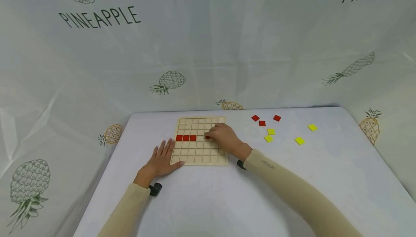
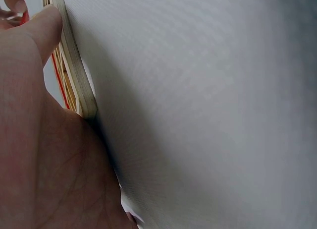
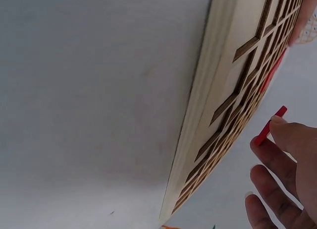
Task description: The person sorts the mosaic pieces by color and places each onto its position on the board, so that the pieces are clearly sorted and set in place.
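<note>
A pale wooden grid board (image 1: pixel 198 159) lies on the white table. Three red square tiles (image 1: pixel 186 138) sit side by side in one row of its cells, starting at the left edge. My right hand (image 1: pixel 224 137) pinches another red tile (image 3: pixel 271 126) between thumb and index finger, over that same row and right of the three. In the right wrist view this tile is tilted above the grid. My left hand (image 1: pixel 162 160) lies flat with fingers spread at the board's lower left corner, its thumb on the board's edge (image 2: pixel 79 75).
Right of the board lie three loose red tiles (image 1: pixel 262 123) and several yellow tiles (image 1: pixel 299 140). A white curtain (image 1: pixel 260 49) printed with pineapples hangs behind the table. Each wrist wears a black band with a small device (image 1: pixel 156 189).
</note>
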Available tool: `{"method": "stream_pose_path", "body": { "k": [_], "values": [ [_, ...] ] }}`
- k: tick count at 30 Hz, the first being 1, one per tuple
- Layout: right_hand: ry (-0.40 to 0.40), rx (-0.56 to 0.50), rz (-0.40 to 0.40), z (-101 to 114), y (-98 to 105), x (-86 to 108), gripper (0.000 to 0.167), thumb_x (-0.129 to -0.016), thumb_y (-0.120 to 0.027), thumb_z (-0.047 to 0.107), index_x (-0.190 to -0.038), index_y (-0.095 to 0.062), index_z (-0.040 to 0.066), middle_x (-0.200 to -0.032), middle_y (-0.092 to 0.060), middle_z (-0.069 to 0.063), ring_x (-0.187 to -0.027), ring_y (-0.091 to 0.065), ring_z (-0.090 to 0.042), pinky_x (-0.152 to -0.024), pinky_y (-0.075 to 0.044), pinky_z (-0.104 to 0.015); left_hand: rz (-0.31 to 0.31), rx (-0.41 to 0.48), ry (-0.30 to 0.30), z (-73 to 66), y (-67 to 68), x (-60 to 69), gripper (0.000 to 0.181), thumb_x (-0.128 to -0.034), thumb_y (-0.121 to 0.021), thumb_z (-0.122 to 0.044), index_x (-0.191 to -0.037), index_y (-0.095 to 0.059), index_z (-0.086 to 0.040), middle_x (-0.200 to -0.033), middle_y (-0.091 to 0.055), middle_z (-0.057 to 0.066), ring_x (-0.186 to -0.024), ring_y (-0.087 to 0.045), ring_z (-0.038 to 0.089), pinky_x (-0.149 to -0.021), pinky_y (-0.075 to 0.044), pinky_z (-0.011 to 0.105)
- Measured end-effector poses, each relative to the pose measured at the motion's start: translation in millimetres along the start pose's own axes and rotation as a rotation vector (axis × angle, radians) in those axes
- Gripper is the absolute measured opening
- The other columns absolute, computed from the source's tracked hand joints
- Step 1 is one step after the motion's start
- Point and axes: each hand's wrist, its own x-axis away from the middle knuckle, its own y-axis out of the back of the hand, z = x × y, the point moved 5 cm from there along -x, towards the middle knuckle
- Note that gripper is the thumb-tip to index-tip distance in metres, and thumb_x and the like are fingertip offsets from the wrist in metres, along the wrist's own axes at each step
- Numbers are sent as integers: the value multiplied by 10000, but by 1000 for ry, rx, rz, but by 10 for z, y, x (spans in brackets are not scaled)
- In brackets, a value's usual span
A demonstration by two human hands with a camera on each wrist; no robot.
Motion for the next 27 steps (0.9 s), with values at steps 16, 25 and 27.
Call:
{"method": "stream_pose_path", "body": {
  "k": [16,25,27],
  "values": [
    [-68,-54,115,24,-194,-246,262,-966,-786,163,-1227,-803,187,-1145,-795,3,-1043,-657,-219,-983,-551,-394,24,-18,8,-36,11,-7,1078,-1024,-530,-651,-1683,5,14,-1772,43,200,-1624,72,442,-1283,26,638],
    [-50,-47,148,115,-249,-356,204,-977,-766,116,-1164,-818,181,-1128,-795,4,-1056,-675,-221,-998,-557,-411,28,-20,16,-41,16,3,1096,-1017,-508,-690,-1683,-1,17,-1771,40,204,-1624,77,443,-1284,35,632],
    [-46,-34,161,142,-261,-378,193,-988,-750,102,-1148,-820,183,-1117,-794,7,-1049,-669,-220,-1009,-554,-413,29,-28,20,-19,1,-6,1096,-1017,-501,-695,-1683,7,13,-1772,44,200,-1625,78,440,-1285,31,632]
  ]
}}
